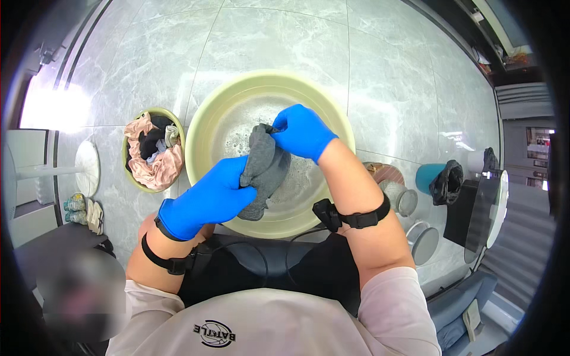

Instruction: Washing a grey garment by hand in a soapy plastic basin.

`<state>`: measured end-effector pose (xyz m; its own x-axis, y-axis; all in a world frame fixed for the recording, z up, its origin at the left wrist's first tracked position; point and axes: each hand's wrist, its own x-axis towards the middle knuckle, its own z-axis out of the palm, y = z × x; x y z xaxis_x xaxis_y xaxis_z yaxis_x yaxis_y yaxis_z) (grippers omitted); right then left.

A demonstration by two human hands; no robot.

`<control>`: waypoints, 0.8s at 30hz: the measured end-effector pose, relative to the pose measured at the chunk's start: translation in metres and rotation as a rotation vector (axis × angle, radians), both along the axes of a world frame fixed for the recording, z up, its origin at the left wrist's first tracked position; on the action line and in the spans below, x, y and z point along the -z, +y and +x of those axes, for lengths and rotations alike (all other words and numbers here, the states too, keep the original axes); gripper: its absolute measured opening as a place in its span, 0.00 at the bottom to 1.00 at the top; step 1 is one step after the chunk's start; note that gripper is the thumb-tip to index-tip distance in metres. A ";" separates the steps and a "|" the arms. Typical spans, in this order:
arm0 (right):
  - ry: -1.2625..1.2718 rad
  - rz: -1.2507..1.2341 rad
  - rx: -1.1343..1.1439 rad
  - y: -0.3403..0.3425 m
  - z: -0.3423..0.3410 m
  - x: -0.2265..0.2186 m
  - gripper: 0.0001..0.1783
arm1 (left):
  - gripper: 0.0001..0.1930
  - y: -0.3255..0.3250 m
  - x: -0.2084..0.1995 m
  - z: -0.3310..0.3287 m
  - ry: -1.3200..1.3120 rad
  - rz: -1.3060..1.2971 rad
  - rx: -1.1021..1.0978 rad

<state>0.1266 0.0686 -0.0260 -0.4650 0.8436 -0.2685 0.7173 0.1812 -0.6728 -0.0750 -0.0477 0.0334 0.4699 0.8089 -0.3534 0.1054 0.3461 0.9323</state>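
Note:
A dark grey cloth garment (pixel 265 172) hangs bunched over a large pale yellow-green basin (pixel 203 104) of sudsy water. My left hand (pixel 217 194), in a blue glove, grips the garment's left side, thumb toward me and fingers partly behind the fabric. Higher up and to the right, my right hand (pixel 304 132), also gloved in blue, pinches the garment's upper edge. Its fingertips are curled in and partly hidden. The garment's exact kind does not show through its folds.
Left of the basin stands a smaller green basin (pixel 182 133) heaped with pink, black and light clothes. To the right are round lidded containers (pixel 423 243) and a teal bin (pixel 425 178) with a black bag. Shoes (pixel 95 216) lie at far left on grey floor tiles.

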 end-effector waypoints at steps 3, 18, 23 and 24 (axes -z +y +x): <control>-0.073 0.181 0.213 -0.004 -0.014 -0.017 0.11 | 0.26 -0.001 0.004 -0.008 0.043 0.063 0.020; 0.290 0.638 0.346 -0.032 -0.005 -0.114 0.14 | 0.20 -0.001 -0.011 0.017 0.322 -0.059 -0.093; 0.548 0.511 0.385 -0.051 -0.009 -0.129 0.09 | 0.18 -0.004 -0.002 0.028 0.369 0.296 -0.155; 0.553 0.502 0.394 -0.056 -0.009 -0.136 0.09 | 0.18 -0.002 0.004 0.029 0.377 0.290 -0.147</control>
<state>0.1176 0.0125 0.1105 -0.0658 0.9299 0.3618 0.3814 0.3585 -0.8521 -0.0465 -0.0498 0.0294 0.2262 0.9471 -0.2277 0.4229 0.1151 0.8989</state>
